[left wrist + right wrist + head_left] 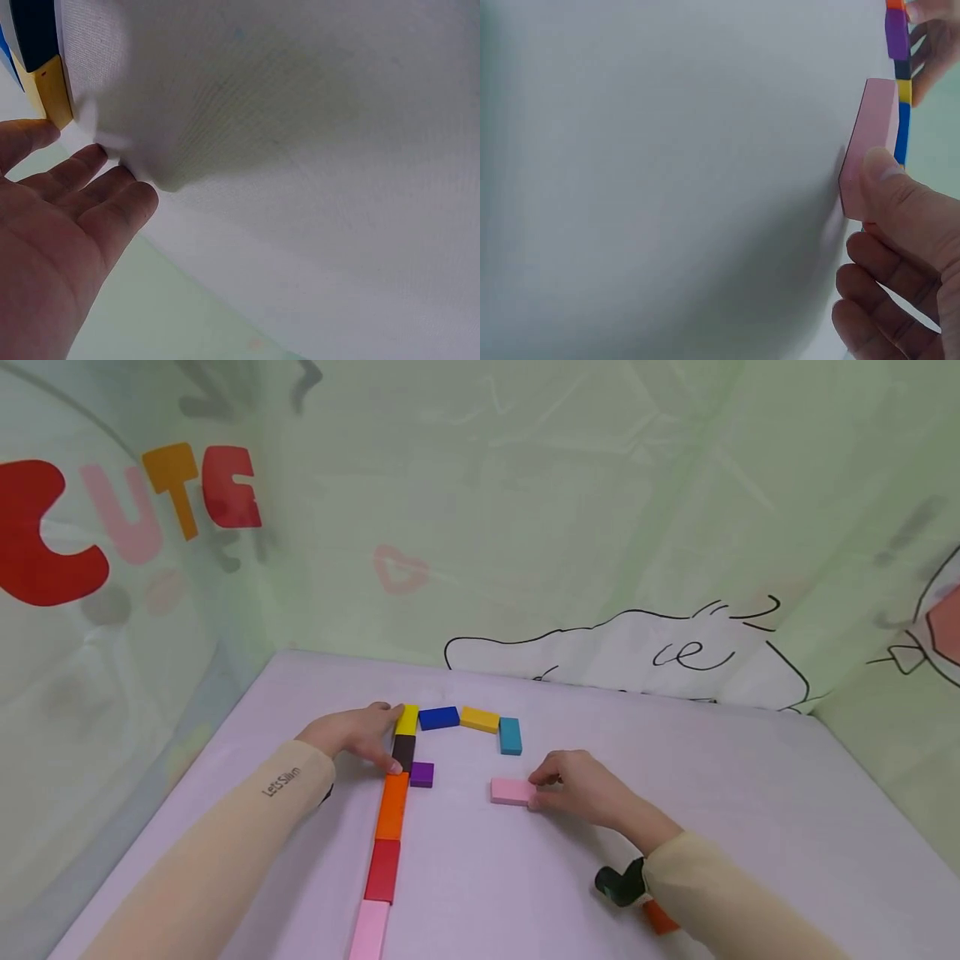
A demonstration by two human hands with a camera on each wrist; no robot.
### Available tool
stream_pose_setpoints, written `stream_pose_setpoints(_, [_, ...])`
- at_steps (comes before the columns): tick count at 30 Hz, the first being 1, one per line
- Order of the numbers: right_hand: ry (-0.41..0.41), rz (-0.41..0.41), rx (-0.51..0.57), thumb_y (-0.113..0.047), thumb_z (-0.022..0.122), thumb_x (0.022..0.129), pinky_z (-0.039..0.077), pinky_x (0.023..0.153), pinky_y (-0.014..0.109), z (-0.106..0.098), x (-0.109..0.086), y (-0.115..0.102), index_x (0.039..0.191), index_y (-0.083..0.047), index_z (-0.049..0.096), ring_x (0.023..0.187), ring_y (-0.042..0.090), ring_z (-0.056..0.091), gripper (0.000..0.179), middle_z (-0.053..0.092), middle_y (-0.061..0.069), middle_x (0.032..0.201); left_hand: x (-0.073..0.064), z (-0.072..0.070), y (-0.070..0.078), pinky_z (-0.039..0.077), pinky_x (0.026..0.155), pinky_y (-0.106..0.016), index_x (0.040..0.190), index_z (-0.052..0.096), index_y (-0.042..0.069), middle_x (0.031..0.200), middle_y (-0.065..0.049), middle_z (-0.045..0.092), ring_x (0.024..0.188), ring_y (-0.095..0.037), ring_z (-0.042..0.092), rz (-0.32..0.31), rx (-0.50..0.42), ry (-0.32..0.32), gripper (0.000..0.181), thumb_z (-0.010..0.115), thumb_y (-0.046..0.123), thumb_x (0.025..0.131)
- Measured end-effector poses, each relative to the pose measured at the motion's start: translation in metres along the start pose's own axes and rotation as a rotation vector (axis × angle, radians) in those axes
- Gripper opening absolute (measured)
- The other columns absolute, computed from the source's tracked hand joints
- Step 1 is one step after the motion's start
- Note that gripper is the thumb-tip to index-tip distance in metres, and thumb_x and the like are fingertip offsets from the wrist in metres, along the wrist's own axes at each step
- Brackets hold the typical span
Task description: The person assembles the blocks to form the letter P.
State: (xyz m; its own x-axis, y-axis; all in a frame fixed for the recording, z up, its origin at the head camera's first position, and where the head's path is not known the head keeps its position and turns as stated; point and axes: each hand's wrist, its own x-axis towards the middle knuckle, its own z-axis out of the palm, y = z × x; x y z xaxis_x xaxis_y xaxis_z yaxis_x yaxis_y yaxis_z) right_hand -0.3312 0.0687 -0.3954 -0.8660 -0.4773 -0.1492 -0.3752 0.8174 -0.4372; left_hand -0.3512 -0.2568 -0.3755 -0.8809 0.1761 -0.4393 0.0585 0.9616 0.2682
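My right hand (581,787) pinches one end of a pink block (510,792) between thumb and fingers. The right wrist view shows the thumb across the face of this pink block (868,142). At the head of a block column, my left hand (356,735) touches the yellow block (407,720) with a fingertip. Its thumb lies by the seam of the black block (403,752) and the orange block (392,806). A purple block (422,774) adjoins the black one on the right. In the left wrist view the left hand (71,217) has its fingers extended.
Below the orange block the column continues with a red block (382,870) and another pink block (369,931). A blue block (438,718), an amber block (480,719) and a teal block (511,737) curve rightward from the top. An orange-red block (660,917) is partly hidden under the right forearm.
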Motion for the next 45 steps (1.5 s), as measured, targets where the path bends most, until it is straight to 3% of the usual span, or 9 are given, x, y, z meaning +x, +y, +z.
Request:
stream_pose_setpoints(22, [0.033,-0.024,0.067,-0.021,0.083,0.086,0.059,0.087,0.032,0.023,0.029,-0.03,0.113,-0.009,0.078,0.092,0.012,0.063,0.029,0.074,-0.001,0.1,0.0,0.001,0.001,0.029,0.122,-0.063,0.164,0.02,0.011,0.168,-0.021,0.022,0.153,-0.04,0.029,-0.018,-0.003,0.002,0.1,0.078,0.038,0.088])
stream_pose_setpoints(45, [0.054,-0.072,0.082,-0.022,0.084,0.086,0.06,0.087,0.032,0.033,0.039,-0.046,0.112,-0.009,0.079,0.09,0.011,0.064,0.029,0.076,-0.002,0.098,0.0,0.0,0.002,0.028,0.123,-0.062,0.165,0.019,0.011,0.169,-0.021,0.021,0.154,-0.039,0.027,-0.027,-0.016,-0.007,0.1,0.079,0.037,0.088])
